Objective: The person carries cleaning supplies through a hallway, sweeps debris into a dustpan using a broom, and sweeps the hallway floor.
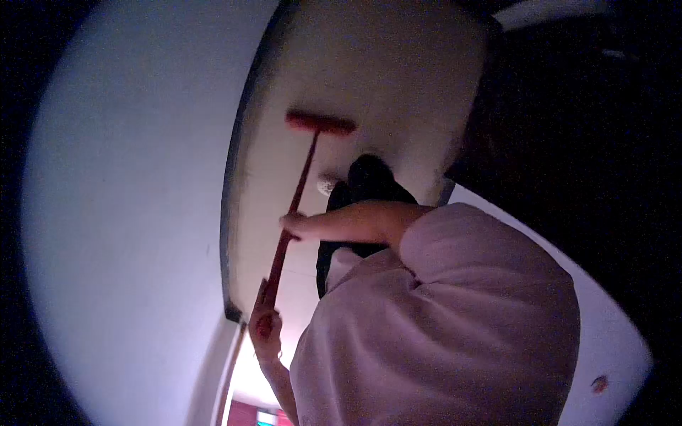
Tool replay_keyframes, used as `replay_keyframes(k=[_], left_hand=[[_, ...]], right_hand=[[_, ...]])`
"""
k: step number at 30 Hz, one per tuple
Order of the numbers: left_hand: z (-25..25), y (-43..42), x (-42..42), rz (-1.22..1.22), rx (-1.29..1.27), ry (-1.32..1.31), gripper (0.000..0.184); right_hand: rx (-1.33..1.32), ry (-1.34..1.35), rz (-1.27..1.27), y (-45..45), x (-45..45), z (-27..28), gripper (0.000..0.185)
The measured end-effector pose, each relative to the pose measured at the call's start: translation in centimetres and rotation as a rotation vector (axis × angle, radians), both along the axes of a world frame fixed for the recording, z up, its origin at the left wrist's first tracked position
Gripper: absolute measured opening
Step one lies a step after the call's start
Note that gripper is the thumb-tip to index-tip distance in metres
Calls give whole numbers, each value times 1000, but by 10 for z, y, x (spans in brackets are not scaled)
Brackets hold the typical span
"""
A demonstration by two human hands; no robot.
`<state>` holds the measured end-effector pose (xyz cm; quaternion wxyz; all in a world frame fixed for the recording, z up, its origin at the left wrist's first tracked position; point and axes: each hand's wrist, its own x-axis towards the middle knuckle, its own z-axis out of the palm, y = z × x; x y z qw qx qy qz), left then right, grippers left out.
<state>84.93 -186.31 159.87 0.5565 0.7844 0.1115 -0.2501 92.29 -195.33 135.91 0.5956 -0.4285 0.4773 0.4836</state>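
A long red broom [300,181] runs across the middle of the view, its wide red head [320,123] at the floor ahead of me. The head looks slightly blurred. My right hand [293,224] is closed around the handle about midway, the bare forearm reaching across from a pale pink sleeve. Lower down, my left hand [266,328] wraps around the top end of the same handle. Below my right arm show dark trousers and a dark rounded shape. A small whitish patterned thing [327,185] lies beside them on the floor; its kind is unclear.
A pale wall [121,213] rises on the left, with a dark baseboard [231,184] along the floor [398,78]. Deep shadow hides most of the right side. Bright light comes through a doorway [245,376] at the bottom.
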Motion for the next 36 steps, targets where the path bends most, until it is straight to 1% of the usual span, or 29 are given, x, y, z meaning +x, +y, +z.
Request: replay_keyframes(k=[1,3,4,6,7,8,9,10,11,12,13,14,15,17,18,20,21,23,24,25,26,27,29,30,31,32,33,34,36], left_hand=[[3,5,-16,86,-90,9,6],[-17,14,4,-41,-136,-117,9],[-14,13,11,-29,-145,-35,12],[-3,-3,14,-181,-176,-163,22],[-4,3,13,-177,-209,-177,21],[-12,-7,23,-215,-254,-169,18],[-24,-12,30,-247,-308,-161,15],[-41,-23,39,-279,-282,-116,12],[-63,-37,48,-313,-250,-68,11],[-84,-61,56,-383,-273,-21,13],[-105,-92,62,-449,-293,22,15],[-133,-125,65,-548,-366,-33,15],[-155,-164,62,-589,-296,-176,12],[-181,-220,44,-642,-312,-68,11],[-192,-228,24,-680,-300,-50,11],[-217,-236,12,-801,-195,-10,10],[-205,-232,-20,-823,-159,-25,12],[-184,-193,-34,-855,-77,-100,22],[-174,-160,-31,-902,152,127,30],[-164,-141,-43,-915,129,-79,24],[-162,-105,-48,-763,49,-16,16],[-159,-78,-49,-665,47,41,15],[-147,-47,-42,-538,175,158,15],[-153,-44,-45,-510,217,165,15],[-172,-44,-61,-505,167,93,16],[-192,-46,-77,-501,117,21,18],[-185,-41,-75,-530,109,11,18],[-179,-35,-72,-558,100,0,19],[-170,-43,-72,-600,27,-1,20]], right_hand=[[245,-122,-82,22,-32,-41,7],[166,-96,-64,23,-3,-29,6],[161,-112,-109,16,3,-16,7],[118,-110,-230,-3,0,0,7],[79,-100,-306,-12,1,5,8],[82,-187,-374,-24,1,-20,9],[-2,-190,-429,-52,3,-4,10],[-57,-435,-256,-81,3,-33,10],[-17,-283,-977,-77,7,-130,10],[-174,-323,-979,-125,8,-118,11],[-97,-494,-752,-181,-1,-100,11],[-11,-306,-1166,-217,2,-102,13],[21,-324,-1111,-257,-11,-162,13],[-265,-304,-1079,-319,-35,-181,14],[-261,-284,-1118,-332,-66,-195,14],[-19,-245,-1062,-340,-96,-225,17],[41,-231,-1164,-313,-133,-240,19],[-151,-453,-1099,-237,-140,-212,26],[15,-467,-1003,-192,-142,-259,27],[-5,-317,-972,-151,-138,-246,23],[-18,-168,-947,-112,-134,-228,19],[115,-138,-862,-122,-135,-166,15],[386,-281,-761,-94,-137,-158,13],[407,-294,-754,-101,-134,-162,13],[448,-281,-701,-111,-154,-177,12],[484,-263,-652,-115,-155,-174,12],[490,-268,-651,-115,-161,-162,12],[460,-265,-745,-114,-163,-145,12],[397,-325,-925,-130,-181,-151,12]])
